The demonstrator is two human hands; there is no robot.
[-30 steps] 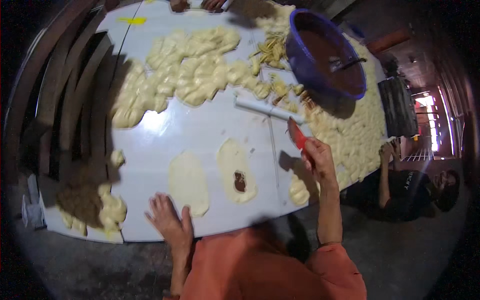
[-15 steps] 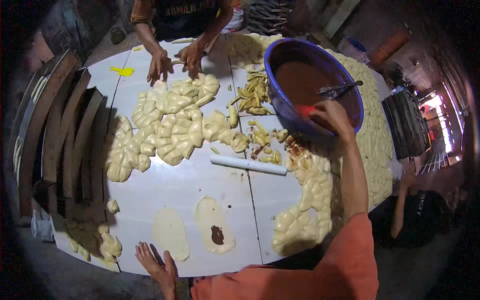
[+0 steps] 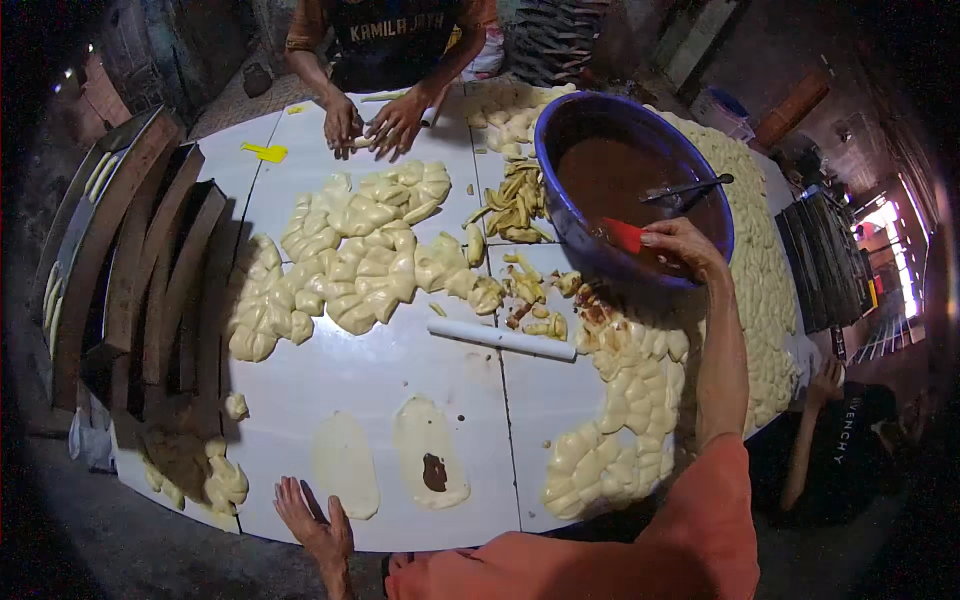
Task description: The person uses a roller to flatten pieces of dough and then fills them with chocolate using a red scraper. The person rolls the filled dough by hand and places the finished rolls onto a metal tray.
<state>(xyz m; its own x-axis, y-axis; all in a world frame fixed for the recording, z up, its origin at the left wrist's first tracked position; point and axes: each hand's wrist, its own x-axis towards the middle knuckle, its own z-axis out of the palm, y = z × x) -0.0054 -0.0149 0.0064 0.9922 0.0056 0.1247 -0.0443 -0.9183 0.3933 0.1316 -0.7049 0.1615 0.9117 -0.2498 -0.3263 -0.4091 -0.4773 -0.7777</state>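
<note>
My right hand (image 3: 685, 243) grips a red scraper (image 3: 624, 236) over the near side of a big blue tub (image 3: 562, 215). Brown paste (image 3: 610, 165) fills part of this tub, where a dark-handled utensil (image 3: 690, 190) also rests. My left hand (image 3: 315, 522) lies flat at the table's front edge, fingers spread, with nothing in it. Beside it is a flattened dough oval (image 3: 345, 465). A second dough oval (image 3: 445, 492) to its right carries a brown paste dab (image 3: 434, 472). Farther back lies a white rolling pin (image 3: 500, 340).
Dough pieces (image 3: 375, 270) cover the table's middle, with more dough (image 3: 620, 430) on the right. Yellowish strips (image 3: 515, 200) lie by the tub. Across the table, a person's hands (image 3: 397, 122) handle dough near a yellow tool (image 3: 265, 153). Dark trays (image 3: 130, 250) stand left; another person is at right.
The red scraper has risen into clearer view at the tub's near side. The person opposite has drawn their hands back from the dough pile. My left hand stays flat.
</note>
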